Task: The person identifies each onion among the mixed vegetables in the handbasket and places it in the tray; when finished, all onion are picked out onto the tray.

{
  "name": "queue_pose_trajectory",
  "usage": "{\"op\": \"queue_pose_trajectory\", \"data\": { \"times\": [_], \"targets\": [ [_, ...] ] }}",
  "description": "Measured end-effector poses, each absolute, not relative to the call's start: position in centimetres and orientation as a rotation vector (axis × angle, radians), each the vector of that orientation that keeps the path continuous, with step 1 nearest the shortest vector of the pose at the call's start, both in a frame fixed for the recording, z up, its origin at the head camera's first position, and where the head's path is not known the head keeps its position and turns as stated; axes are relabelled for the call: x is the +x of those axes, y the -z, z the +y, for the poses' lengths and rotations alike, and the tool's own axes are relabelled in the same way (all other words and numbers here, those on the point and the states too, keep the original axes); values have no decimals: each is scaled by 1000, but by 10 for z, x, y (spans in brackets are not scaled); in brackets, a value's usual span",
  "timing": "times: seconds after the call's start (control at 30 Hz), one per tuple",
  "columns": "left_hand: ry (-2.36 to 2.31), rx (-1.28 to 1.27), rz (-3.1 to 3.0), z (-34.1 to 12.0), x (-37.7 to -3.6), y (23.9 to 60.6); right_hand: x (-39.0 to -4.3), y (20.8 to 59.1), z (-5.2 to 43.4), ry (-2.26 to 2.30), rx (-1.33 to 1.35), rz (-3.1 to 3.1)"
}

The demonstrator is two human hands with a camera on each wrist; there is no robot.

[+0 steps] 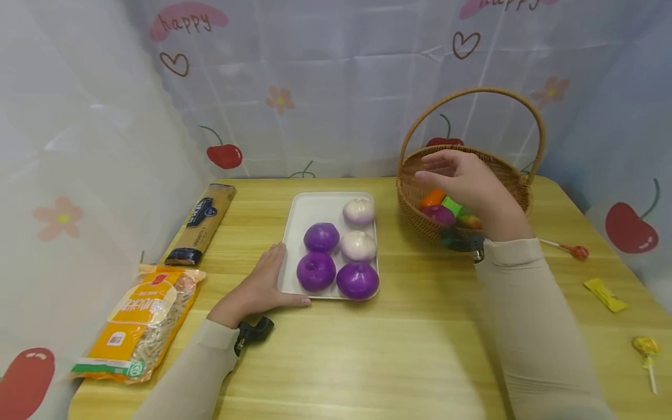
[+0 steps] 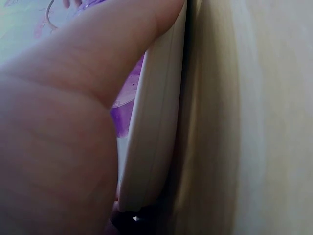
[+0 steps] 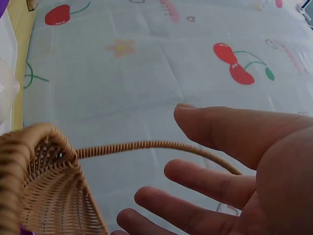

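A white rectangular tray (image 1: 304, 204) lies on the table, bearing three purple onions (image 1: 317, 272) and two pale onion-like bulbs (image 1: 359, 246). At the tray's near left corner rests my left hand (image 1: 262, 283), fingers along the left side and thumb at the front edge. In the left wrist view, the thumb (image 2: 132, 29) lies against the tray's rim (image 2: 156, 112). My right hand (image 1: 464, 178) is over the wicker basket (image 1: 420, 224), fingers spread and apart from each other in the right wrist view, holding nothing. Inside the basket are a purple onion (image 1: 438, 214), an orange item (image 1: 433, 198) and a green item (image 1: 451, 205).
On the left lie a spaghetti pack (image 1: 202, 224) and an orange bag of dry food (image 1: 142, 324). A red lollipop (image 1: 578, 252), a yellow wrapped candy (image 1: 605, 294) and a yellow lollipop (image 1: 646, 346) lie at the right. The basket's tall handle (image 1: 483, 90) arches up behind my right hand.
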State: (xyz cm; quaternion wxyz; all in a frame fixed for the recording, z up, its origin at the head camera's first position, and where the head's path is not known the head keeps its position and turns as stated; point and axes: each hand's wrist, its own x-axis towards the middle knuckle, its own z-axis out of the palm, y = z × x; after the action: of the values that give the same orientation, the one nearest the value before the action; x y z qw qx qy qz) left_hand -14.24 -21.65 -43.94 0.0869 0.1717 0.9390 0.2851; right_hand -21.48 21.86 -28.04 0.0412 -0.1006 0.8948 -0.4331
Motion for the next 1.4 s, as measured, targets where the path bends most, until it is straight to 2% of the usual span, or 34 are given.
{"op": "queue_pose_trajectory", "data": {
  "times": [0.17,0.57,1.4],
  "targets": [
    [-861,539,2800,-215,-143,437,-208,285,240,1358,-197,2764],
    [-856,529,2788,-215,-143,437,-200,289,261,1403,-155,2740],
    [-815,514,2793,-218,-143,438,-207,292,252,1345,-151,2682]
  ]
}}
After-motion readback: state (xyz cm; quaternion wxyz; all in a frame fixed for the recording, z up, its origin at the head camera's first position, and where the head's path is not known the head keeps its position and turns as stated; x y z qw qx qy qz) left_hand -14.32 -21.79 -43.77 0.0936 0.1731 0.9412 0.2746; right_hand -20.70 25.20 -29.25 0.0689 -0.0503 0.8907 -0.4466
